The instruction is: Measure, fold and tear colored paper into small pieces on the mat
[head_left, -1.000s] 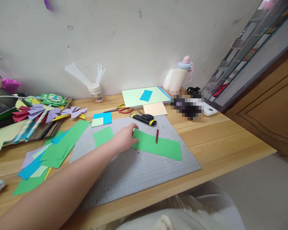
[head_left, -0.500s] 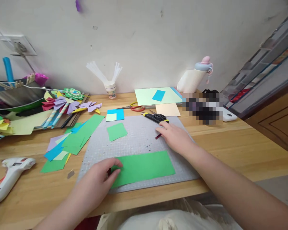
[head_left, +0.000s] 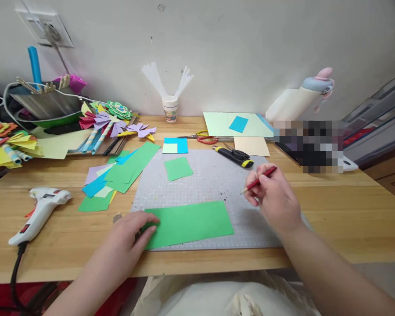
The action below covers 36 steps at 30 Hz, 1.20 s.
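A long strip of green paper (head_left: 191,224) lies near the front of the grey cutting mat (head_left: 210,182). My left hand (head_left: 131,232) has its curled fingers and thumb at the strip's left end, with that end partly hidden by them. Over the right side of the mat, my right hand (head_left: 273,197) grips a dark red pencil (head_left: 261,179), its light tip pointing down and left. Beyond that hand lie a black and yellow utility knife (head_left: 233,157) and small black-handled scissors (head_left: 240,154). A smaller green paper piece (head_left: 178,169) rests farther back on the mat.
Left of the mat are overlapping paper scraps (head_left: 118,175) and a white glue gun (head_left: 44,213) with a cord. Paper flowers (head_left: 108,123) and a metal pot (head_left: 49,107) stand behind. A paper cup (head_left: 170,109) and a bottle (head_left: 298,103) are near the wall.
My right hand has picked up the pencil from the mat and drawn it back, to the right of the green strip. My left hand stays at the strip's left end. The view has shifted left.
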### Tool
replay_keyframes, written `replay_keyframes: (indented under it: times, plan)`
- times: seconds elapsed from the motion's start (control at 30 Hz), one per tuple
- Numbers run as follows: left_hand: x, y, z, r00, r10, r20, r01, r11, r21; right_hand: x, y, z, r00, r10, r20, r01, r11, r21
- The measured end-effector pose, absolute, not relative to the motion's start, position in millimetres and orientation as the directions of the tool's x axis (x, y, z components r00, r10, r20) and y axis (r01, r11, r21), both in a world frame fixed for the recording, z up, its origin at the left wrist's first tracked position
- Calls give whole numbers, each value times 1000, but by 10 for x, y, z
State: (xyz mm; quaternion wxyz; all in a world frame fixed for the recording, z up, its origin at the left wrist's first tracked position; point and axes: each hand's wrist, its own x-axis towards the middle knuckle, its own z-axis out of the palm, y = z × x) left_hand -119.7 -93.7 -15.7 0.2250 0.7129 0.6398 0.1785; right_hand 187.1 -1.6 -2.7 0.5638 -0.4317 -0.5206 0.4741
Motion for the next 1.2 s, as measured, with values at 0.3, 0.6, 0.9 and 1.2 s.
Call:
replay_keyframes:
  times: [0.3, 0.6, 0.9, 1.2]
  plan:
    - [-1309, -902, -180, 140, 990, -17, 814, -105, 571, 1452, -383, -231, -242, 965, 105, -135, 73, -988]
    - [-1353, -906, -155, 209, 978, -25, 749, -144, 647, 935, -546, -201, -910, 412, 39, 320, 759, -567]
    - [-1454, -1028, -247, -107, 983, 153, 801, -6, 598, 858, -600, -293, -903, 423, -77, 405, 779, -478]
    - [-1244, -1791, -660, -140, 809, 571, 922, -104, 373, 816, -590, -355, -908, 418, -28, 384, 803, -457]
